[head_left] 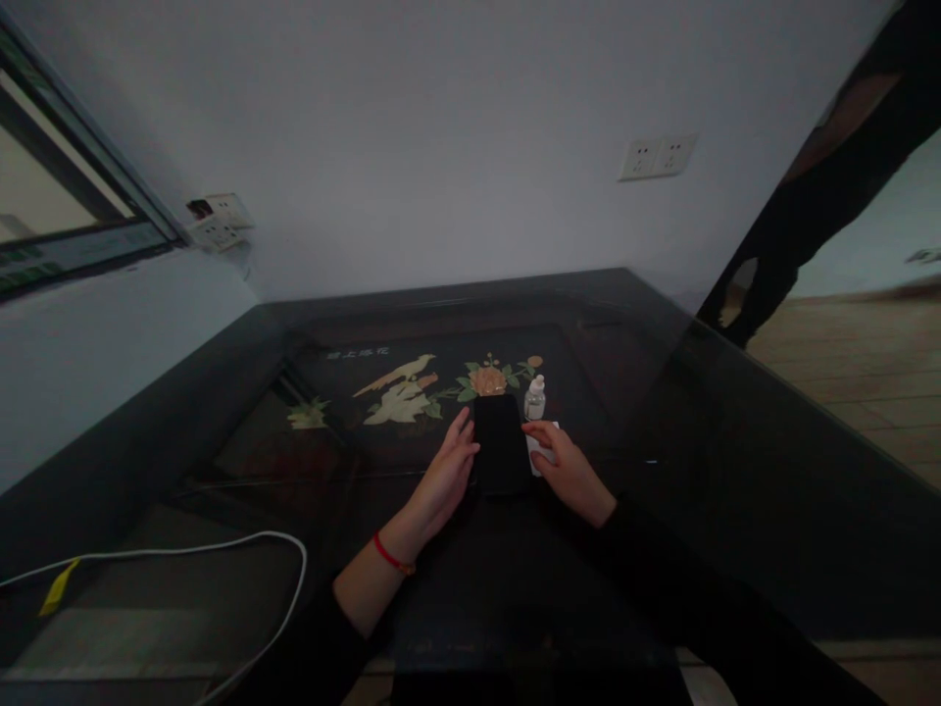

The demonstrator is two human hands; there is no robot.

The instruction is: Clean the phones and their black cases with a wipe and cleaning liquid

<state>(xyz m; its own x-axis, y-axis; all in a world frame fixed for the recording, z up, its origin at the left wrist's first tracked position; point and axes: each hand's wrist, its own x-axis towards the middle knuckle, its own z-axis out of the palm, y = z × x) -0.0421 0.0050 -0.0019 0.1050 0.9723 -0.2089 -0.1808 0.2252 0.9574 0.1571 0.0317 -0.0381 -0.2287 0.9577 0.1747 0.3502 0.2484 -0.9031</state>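
Observation:
A black phone [501, 443] lies flat on the dark glass-topped table [662, 471], screen dark. My left hand [445, 475] rests against its left edge with fingers stretched out; a red band circles that wrist. My right hand [565, 467] touches the phone's right edge, fingers curled over a white cloth or wipe [542, 453] that shows only in part. A small clear bottle with a white cap [535, 397] stands upright just beyond my right hand, beside the phone's top right corner.
The tabletop carries an inlaid bird and flower picture [412, 387]. A white cable with a yellow tag [221, 549] loops at the near left. Wall sockets [657, 156] sit on the back wall; a window [59, 216] is at left. Wooden floor [867, 363] at right.

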